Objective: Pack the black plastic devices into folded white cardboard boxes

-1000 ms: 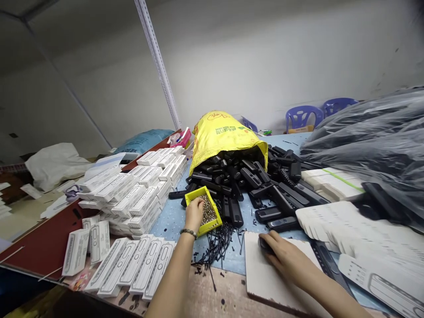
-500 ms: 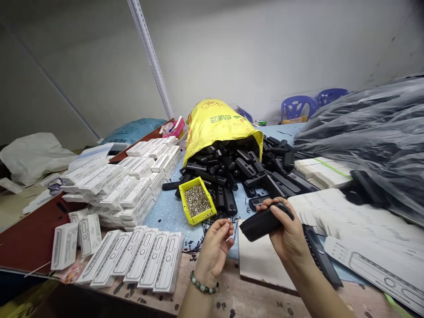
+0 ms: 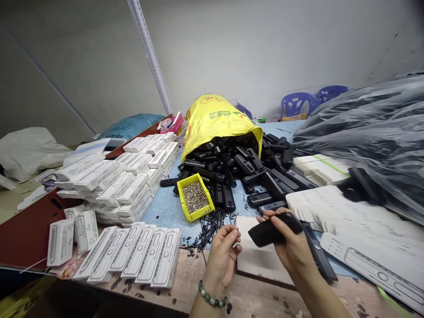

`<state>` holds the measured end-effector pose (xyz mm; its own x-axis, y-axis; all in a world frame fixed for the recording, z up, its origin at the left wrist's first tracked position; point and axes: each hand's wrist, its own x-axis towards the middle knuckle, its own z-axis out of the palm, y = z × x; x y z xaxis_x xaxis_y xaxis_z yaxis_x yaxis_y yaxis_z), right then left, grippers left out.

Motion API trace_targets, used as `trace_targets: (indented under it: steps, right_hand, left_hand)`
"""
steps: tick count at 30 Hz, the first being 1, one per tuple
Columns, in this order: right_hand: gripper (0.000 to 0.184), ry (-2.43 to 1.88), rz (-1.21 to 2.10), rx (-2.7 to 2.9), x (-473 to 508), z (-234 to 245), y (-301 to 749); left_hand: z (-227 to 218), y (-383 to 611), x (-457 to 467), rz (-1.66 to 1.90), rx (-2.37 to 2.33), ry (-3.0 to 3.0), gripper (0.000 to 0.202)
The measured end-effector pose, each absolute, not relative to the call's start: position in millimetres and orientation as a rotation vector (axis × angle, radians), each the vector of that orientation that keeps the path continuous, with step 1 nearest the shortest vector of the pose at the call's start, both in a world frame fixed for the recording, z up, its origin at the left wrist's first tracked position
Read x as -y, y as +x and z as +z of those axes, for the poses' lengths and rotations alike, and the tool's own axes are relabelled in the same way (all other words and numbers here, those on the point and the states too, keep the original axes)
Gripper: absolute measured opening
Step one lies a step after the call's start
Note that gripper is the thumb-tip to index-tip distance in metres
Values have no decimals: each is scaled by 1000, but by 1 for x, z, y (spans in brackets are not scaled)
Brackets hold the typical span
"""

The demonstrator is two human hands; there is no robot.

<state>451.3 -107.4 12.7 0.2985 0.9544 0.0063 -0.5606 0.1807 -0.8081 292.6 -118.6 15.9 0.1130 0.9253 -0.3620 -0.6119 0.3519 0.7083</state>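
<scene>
Two hands work at the desk edge. The left hand (image 3: 221, 260), with one beaded bracelet (image 3: 212, 300) on its wrist, sits at about 6 o'clock from the heap, its fingers (image 3: 232, 234) pinched close together; whether they grip anything is too small to tell. The right hand (image 3: 291, 243) is at about 5 o'clock, its fingers (image 3: 274, 216) wrapped firmly round one black case (image 3: 268, 232), held in the air above one white board (image 3: 255, 260). At 12 o'clock from the hands lies one yellow sack (image 3: 215, 123), spilling a black heap (image 3: 225, 172) too dense to count. One yellow tray (image 3: 195, 196) of small metal pins sits at 11 o'clock, and loose black rods (image 3: 212, 229) lie just below it. At 9 o'clock, six white boxes (image 3: 152, 258) form a front row, with many more stacked behind them (image 3: 115, 187). The desk (image 3: 185, 276) is bare wood at the near edge, with a dotted blue mat (image 3: 162, 207) beyond. Black plastic (image 3: 364, 128) bulks at 2 o'clock, and three blue chairs (image 3: 296, 106) stand by the pale wall (image 3: 248, 53).
</scene>
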Motion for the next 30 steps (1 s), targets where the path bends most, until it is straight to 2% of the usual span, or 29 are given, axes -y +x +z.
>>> trace_targets:
  steps: [6, 19, 23, 27, 30]
  right_hand:
    - [30, -613, 1160, 331, 109, 48, 433]
    - [25, -597, 1127, 522, 112, 46, 434]
    - [23, -720, 1049, 832, 122, 39, 454]
    - [22, -903, 795, 1099, 121, 18, 478]
    - [24, -1067, 986, 1131, 113, -6, 471]
  left_hand:
    - [14, 307, 123, 1262, -938, 493, 39]
    - [14, 315, 127, 1228, -961, 615, 37]
    - [4, 301, 123, 1171, -1015, 706, 31]
    - [0, 277, 119, 1217, -1282, 914, 40]
    - [3, 283, 121, 1174, -1315, 1164, 36]
